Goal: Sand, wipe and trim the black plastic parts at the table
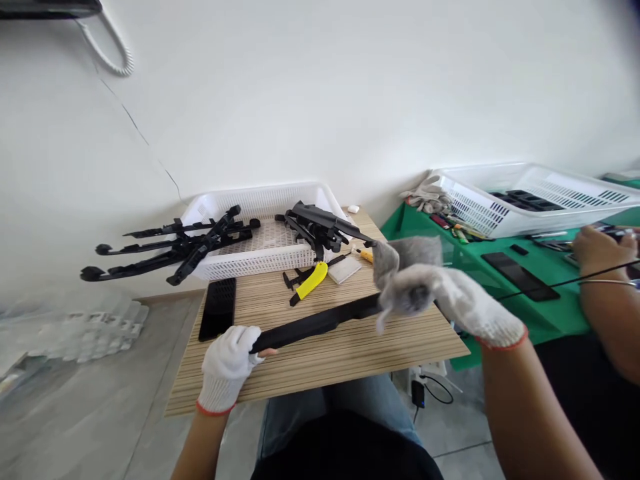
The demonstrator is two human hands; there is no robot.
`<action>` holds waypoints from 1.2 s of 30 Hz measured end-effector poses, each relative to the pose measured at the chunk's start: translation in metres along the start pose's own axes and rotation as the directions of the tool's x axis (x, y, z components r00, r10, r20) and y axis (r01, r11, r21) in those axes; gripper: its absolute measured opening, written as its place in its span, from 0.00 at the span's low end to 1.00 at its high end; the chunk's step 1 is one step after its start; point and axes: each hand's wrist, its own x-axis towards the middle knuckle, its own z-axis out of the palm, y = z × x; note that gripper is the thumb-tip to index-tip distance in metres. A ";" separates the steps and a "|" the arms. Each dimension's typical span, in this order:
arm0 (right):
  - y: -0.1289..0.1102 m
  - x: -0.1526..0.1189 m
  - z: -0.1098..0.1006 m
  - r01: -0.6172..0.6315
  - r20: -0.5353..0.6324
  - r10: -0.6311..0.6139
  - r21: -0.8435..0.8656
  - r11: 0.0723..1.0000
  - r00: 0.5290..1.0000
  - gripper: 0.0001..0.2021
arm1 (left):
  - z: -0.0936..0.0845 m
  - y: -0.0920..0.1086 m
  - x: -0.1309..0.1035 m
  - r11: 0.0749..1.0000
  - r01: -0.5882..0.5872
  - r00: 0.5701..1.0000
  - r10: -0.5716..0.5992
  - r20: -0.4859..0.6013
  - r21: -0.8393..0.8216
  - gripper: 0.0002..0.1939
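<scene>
— Where is the piece, and how do you hold it?

— I hold the long, narrow black plastic strip (320, 325) across the near side of the striped wooden tabletop (360, 353). My white-gloved left hand (227, 360) is closed around its left end, probably so that it cannot turn. My white-gloved right hand (453, 298) clasps a fluffy grey cloth (415, 252) around the strip's right part; those fingers are blurred.

— Why is the rest placed farther away?

— The white perforated plastic basket (240, 269) stands on the far side, and its curved black plastic parts (205, 247) stick out over the left rim. I think this gives my arms room. The bright yellow-handled tool (313, 280) lies between, apart from both hands, perhaps to be easily reached.
</scene>
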 end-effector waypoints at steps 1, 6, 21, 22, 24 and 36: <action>0.000 -0.001 0.006 0.043 0.172 -0.042 -0.001 0.999 0.984 0.32 | -0.001 0.001 0.000 1.000 0.022 1.000 -0.022 0.004 0.004 0.25; 0.022 -0.005 0.044 0.171 0.273 -0.090 -0.290 0.942 0.958 0.19 | -0.004 0.005 -0.002 0.990 0.140 0.989 -0.141 0.048 0.028 0.27; -0.015 -0.012 0.137 0.435 0.189 -0.395 -0.283 0.855 0.899 0.20 | -0.003 0.004 -0.003 0.973 0.226 0.970 -0.220 0.102 -0.048 0.19; -0.026 -0.014 0.149 0.470 0.198 -0.431 -0.240 0.850 0.881 0.21 | -0.004 0.003 -0.003 0.974 0.219 0.969 -0.212 0.129 -0.048 0.16; -0.048 -0.019 0.174 0.519 0.220 -0.483 -0.154 0.841 0.848 0.24 | -0.004 0.001 -0.003 0.977 0.206 0.962 -0.194 0.192 -0.046 0.10; -0.029 -0.016 0.171 0.507 0.265 -0.486 -0.015 0.862 0.833 0.16 | 0.004 0.004 0.003 0.998 0.047 0.947 -0.033 0.320 -0.035 0.13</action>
